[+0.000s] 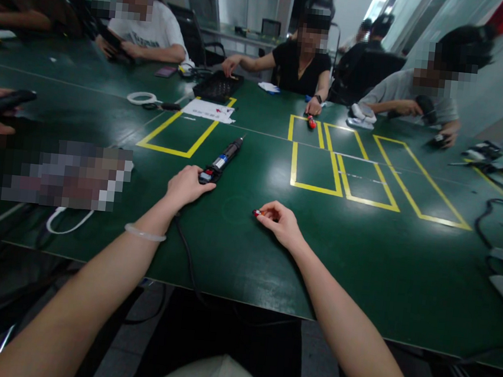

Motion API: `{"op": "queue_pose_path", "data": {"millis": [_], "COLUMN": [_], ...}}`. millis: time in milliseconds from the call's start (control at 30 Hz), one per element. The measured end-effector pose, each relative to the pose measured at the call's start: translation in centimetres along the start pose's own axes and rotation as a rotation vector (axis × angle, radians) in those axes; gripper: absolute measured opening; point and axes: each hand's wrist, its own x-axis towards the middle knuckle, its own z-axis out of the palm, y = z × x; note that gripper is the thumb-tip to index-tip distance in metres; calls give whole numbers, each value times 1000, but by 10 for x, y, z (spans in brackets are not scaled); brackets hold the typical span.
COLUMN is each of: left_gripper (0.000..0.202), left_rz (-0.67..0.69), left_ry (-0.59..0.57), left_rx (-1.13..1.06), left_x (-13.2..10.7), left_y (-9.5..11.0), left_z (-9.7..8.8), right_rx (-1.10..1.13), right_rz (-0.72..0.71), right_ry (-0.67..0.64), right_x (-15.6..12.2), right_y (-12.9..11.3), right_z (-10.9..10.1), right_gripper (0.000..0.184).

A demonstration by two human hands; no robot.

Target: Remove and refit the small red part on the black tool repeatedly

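Observation:
My left hand (189,185) is closed around the rear end of a black electric screwdriver (224,160), which lies on the green table (227,251) with its bit pointing away from me. A dark cable (190,248) runs from near that hand over the table's front edge. Off to the right, my right hand (281,222) pinches a small red-and-black piece (257,213) just above the table. Fingers cover most of this piece, so its kind cannot be made out.
Yellow tape rectangles (316,189) mark the table; a white paper (208,110) overlaps one at the left. Beyond it, a black tray (219,86) sits beside a co-worker's hand (232,65). That person's other hand (313,105) is at a red object (312,122). Cables (482,219) lie right.

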Motion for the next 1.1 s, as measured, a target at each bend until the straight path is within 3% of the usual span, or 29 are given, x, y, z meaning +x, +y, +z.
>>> {"op": "queue_pose_path", "data": {"millis": [233,467,833,1100], "left_gripper": [58,53,53,54], "left_rz": [271,475,540,542], "left_ry": [-47,-102,-138,-137], "left_rx": [7,-24,-32,-26], "left_x": [-35,-61,-67,-69], "left_y": [50,76,82,84], "left_z": [18,24,24,23], "right_rx": [-185,-382,-703,-704], "right_rz": [-133,-218,-259,-298], "right_ry": [59,83,55,18], "right_x": [-2,-2,-6,-7], "right_y": [-6,-3,-10,-9], "right_z": [-3,-3,1,-4], "right_gripper": [17,12,5,7]}}
